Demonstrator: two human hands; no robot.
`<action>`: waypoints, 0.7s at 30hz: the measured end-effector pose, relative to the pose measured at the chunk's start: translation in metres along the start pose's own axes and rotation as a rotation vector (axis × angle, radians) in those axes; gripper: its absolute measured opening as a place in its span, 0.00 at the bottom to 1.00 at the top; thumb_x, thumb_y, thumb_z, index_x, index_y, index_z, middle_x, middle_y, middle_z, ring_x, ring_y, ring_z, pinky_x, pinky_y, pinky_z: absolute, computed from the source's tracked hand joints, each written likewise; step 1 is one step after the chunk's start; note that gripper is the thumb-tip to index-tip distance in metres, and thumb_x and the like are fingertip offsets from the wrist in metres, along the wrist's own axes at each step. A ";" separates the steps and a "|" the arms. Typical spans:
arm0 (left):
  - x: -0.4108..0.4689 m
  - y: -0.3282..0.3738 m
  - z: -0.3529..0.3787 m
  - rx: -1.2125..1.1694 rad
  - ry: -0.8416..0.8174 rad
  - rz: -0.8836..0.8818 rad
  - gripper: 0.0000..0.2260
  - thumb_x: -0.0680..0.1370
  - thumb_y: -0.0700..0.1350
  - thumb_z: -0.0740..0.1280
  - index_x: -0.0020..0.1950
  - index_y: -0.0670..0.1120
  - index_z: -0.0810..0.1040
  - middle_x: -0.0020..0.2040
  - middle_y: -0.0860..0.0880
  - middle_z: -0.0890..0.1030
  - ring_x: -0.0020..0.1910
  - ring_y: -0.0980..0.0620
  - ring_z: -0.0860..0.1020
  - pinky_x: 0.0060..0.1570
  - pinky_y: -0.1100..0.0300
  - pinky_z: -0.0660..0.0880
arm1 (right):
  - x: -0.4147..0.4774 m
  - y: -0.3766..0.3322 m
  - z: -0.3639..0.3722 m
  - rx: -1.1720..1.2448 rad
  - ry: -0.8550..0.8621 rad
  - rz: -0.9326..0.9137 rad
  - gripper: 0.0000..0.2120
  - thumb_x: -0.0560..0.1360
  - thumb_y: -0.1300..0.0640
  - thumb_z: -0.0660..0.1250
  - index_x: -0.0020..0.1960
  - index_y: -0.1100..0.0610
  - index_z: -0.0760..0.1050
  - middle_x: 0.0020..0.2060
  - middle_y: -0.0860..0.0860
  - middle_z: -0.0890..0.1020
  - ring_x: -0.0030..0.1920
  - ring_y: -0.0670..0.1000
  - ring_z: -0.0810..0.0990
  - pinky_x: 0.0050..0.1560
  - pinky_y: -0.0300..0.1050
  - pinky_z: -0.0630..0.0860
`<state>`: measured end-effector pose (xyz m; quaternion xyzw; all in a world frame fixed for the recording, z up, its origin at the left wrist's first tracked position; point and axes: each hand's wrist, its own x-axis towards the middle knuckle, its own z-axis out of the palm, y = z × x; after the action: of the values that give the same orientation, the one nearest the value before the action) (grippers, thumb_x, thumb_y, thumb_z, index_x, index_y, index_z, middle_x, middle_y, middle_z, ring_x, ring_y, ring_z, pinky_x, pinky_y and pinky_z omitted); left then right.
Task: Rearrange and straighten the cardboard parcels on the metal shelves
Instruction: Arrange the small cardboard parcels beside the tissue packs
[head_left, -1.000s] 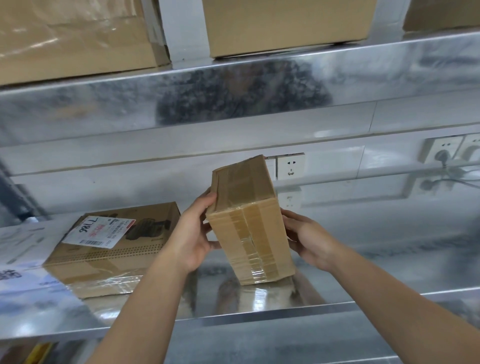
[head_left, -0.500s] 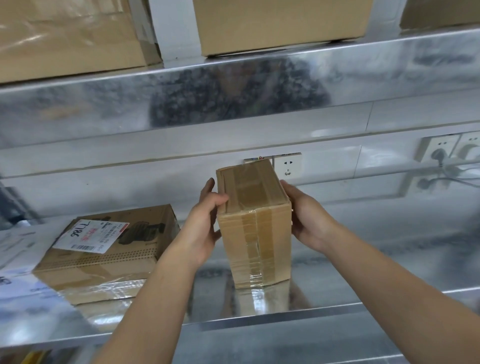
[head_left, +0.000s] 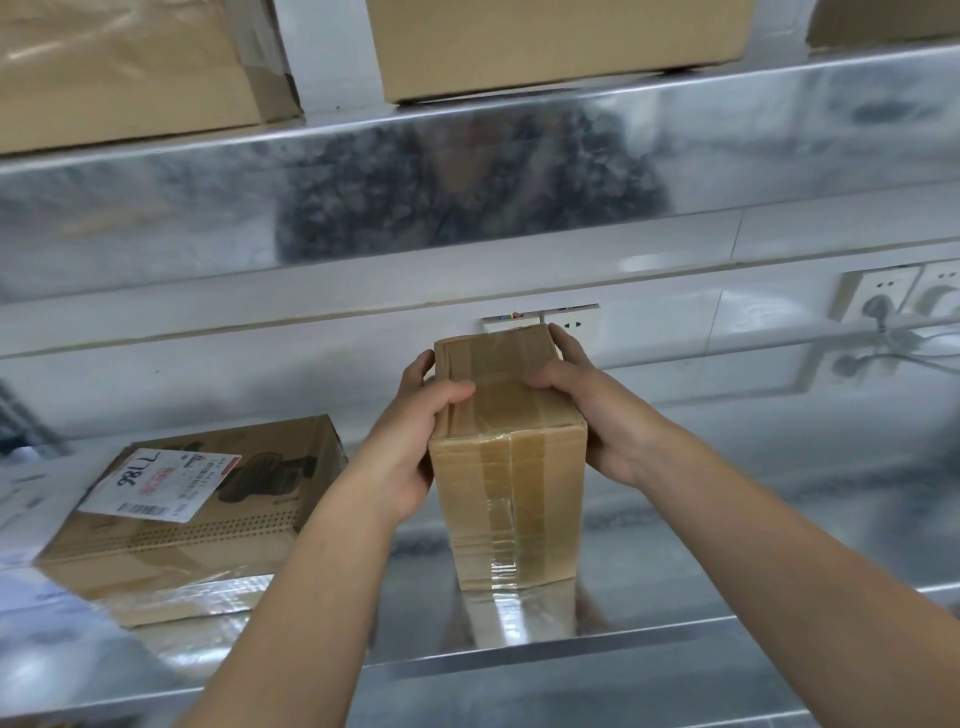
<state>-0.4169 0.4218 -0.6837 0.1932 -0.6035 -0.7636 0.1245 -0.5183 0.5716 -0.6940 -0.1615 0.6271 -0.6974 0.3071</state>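
Standing square on the lower shelf (head_left: 727, 551), no longer skewed, the taped box (head_left: 511, 499) is gripped at its sides by the left hand (head_left: 410, 441) and right hand (head_left: 597, 415), thumbs now curled over its top; a labelled box (head_left: 249, 525) lies apart, leftward.

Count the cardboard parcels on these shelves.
5. Upper shelf: left parcel, middle parcel, right parcel cut off by the frame. Lower shelf: labelled parcel lying flat at left, upright taped parcel gripped by left hand and right hand. More may sit out of frame.
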 end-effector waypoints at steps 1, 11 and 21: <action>0.001 0.000 0.000 0.001 0.004 -0.007 0.21 0.80 0.38 0.66 0.70 0.57 0.73 0.51 0.49 0.87 0.49 0.50 0.84 0.51 0.52 0.79 | 0.001 0.000 0.000 -0.002 -0.009 0.002 0.45 0.64 0.50 0.71 0.77 0.32 0.59 0.56 0.46 0.86 0.62 0.57 0.83 0.70 0.60 0.74; 0.000 0.001 0.004 -0.016 0.012 -0.028 0.24 0.79 0.33 0.64 0.70 0.56 0.74 0.55 0.46 0.85 0.49 0.47 0.84 0.45 0.52 0.80 | 0.002 0.004 -0.002 0.038 -0.018 0.000 0.45 0.65 0.53 0.72 0.77 0.31 0.59 0.56 0.44 0.86 0.59 0.54 0.84 0.65 0.58 0.77; -0.001 0.002 0.007 -0.035 0.026 -0.040 0.22 0.78 0.30 0.63 0.57 0.59 0.78 0.52 0.46 0.86 0.47 0.46 0.84 0.43 0.53 0.81 | 0.002 0.003 0.001 0.060 -0.018 -0.023 0.46 0.64 0.56 0.70 0.78 0.35 0.59 0.52 0.47 0.87 0.51 0.54 0.85 0.56 0.54 0.77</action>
<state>-0.4194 0.4280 -0.6801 0.2130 -0.5842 -0.7739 0.1204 -0.5187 0.5699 -0.6967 -0.1657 0.6010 -0.7180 0.3095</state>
